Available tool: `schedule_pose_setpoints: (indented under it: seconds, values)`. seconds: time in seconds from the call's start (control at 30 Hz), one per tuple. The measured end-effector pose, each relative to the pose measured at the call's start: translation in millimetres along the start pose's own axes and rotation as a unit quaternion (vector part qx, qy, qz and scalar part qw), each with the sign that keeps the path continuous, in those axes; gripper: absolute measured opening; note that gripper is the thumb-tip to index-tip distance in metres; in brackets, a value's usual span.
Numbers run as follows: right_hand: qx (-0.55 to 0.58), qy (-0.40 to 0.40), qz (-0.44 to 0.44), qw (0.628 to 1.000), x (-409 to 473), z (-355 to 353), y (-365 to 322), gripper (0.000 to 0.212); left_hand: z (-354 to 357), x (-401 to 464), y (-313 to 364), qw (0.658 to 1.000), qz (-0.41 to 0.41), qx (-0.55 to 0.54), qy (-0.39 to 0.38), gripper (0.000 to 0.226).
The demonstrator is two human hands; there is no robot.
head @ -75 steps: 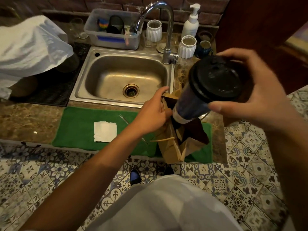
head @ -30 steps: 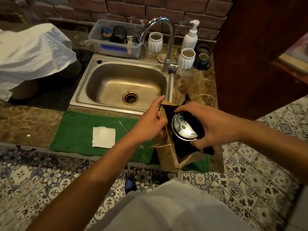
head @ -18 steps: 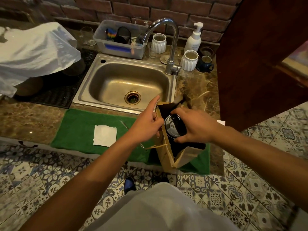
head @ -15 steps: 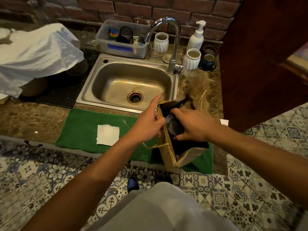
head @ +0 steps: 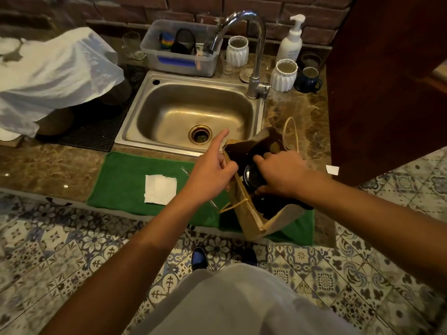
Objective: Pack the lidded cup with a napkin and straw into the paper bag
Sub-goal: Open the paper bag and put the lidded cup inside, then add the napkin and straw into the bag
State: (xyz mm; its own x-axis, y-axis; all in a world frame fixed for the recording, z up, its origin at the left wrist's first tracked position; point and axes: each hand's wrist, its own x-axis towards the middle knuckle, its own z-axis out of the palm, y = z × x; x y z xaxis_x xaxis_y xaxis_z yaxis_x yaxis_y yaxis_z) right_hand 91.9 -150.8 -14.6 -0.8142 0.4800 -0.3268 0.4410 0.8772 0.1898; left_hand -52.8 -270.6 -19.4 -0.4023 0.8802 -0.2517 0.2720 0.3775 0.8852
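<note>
- Brown paper bag (head: 254, 213) stands on the green mat (head: 125, 189) at the counter edge, in front of the sink (head: 193, 110); this is the only view we have, from the head.
- We pinch the near-left rim of the bag with our left hand (head: 212, 175), the index finger pointing out free; we judge this keeps the mouth open and the bag steady.
- Our right hand (head: 280, 175) reaches into the bag from above with the fingers curled around the lidded cup (head: 250, 176), probably to lower it straight so that it does not tip.
- The cup is inside the bag, and only a shiny part of the lid shows between our fingers; we cannot tell if it touches the bottom.
- The napkin (head: 160, 189) lies flat on the mat, well apart from the bag on its left, so it is not yet packed.
- A thin clear thing beside the napkin may be the straw (head: 185, 169), but it is hard to make out, and our left hand covers its lower part.
- The bag's inside is dark.
</note>
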Motion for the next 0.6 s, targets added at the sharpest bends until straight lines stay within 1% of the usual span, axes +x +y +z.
schedule_pose_setpoints:
  seconds: [0.1,0.2,0.3,0.37,0.43,0.5,0.53,0.6]
  values:
    - [0.028,0.067,0.022,0.997,-16,-24,-2,0.059,4,0,-8,1.0,0.002,-0.02,0.013,0.071]
    - [0.088,0.142,0.063,0.984,-36,-52,-2,0.053,7,-1,-16,0.997,0.005,-0.073,0.012,0.067]
    - [0.2,0.199,0.091,0.955,-48,-77,-12,0.052,6,-6,-18,0.992,-0.011,-0.122,0.018,0.059]
    - [0.285,0.228,0.096,0.926,-54,-91,-26,0.044,0,-9,-22,0.984,-0.038,-0.171,0.034,0.049]
    - [0.354,0.246,0.092,0.898,-58,-101,-46,0.037,-11,-13,-30,0.973,-0.044,-0.22,0.059,0.039]
    - [0.406,0.248,0.088,0.875,-57,-104,-70,0.031,-26,-16,-44,0.97,-0.037,-0.221,0.098,0.03]
    - [0.422,0.239,0.084,0.871,-53,-102,-84,0.029,-36,-19,-54,0.969,-0.042,-0.214,0.12,0.028]
    - [0.438,0.197,0.075,0.874,-41,-94,-113,0.026,-55,-21,-80,0.968,-0.062,-0.185,0.156,0.026]
